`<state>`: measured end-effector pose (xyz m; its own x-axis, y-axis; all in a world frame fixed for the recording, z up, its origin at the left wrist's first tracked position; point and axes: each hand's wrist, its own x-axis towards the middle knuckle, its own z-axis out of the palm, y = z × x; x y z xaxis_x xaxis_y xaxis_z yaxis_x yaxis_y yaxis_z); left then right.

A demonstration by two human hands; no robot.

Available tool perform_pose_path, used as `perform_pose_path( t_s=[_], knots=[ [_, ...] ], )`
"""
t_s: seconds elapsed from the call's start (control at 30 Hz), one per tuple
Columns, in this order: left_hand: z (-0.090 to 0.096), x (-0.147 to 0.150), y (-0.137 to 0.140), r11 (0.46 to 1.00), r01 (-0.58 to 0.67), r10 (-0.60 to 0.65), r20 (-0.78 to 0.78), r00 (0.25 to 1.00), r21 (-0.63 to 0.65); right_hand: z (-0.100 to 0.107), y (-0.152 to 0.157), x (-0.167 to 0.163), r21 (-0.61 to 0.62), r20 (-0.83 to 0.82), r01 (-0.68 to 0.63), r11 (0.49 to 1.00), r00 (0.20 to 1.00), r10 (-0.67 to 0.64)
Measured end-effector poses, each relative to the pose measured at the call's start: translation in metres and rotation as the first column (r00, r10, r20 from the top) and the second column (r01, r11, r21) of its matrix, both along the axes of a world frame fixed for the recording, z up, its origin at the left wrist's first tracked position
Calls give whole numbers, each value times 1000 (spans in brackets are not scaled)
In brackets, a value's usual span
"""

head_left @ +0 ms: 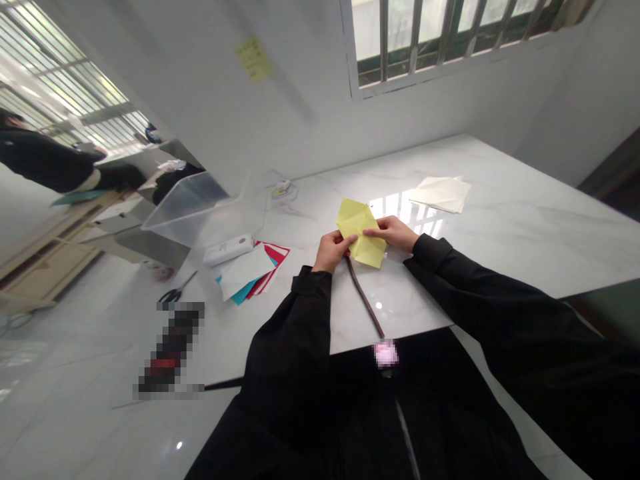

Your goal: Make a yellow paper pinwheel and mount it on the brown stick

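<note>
A yellow sheet of paper (pixel 361 223) with fold creases is held up between my two hands, above the white marble-look table (pixel 360 320). My left hand (pixel 330 251) grips its left edge, thumb on the front face. From the other side, my right hand (pixel 397 233) pinches the paper near its middle right. The fingers behind the sheet are partly hidden. Below the paper a thin brown cord or strip (pixel 364 297) runs down toward my black jacket. Whether it touches my left hand, I cannot tell.
Left of my hands lie fanned coloured papers (pixel 247 273), a white box (pixel 229 250), scissors (pixel 177 289) and a clear plastic bin (pixel 185 207). Cream sheets (pixel 440 193) rest at the back right. A cable (pixel 284 190) is by the wall. Another person (pixel 45 160) is at far left.
</note>
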<state>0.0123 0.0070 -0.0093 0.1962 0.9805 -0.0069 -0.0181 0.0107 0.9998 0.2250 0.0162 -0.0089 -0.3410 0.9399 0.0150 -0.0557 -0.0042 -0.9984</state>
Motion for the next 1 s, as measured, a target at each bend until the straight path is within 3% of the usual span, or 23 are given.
perform_pose_path(
  t_s=[0.67, 1.0],
  knots=[
    [4, 2, -3, 1000, 8, -8, -41, 999, 9, 0, 0, 0, 6, 117, 2, 1000, 993, -3],
    [6, 2, -4, 1000, 11, -10, -48, 999, 19, 3, -2, -3, -11, 84, 30, 999, 996, -29]
  ],
)
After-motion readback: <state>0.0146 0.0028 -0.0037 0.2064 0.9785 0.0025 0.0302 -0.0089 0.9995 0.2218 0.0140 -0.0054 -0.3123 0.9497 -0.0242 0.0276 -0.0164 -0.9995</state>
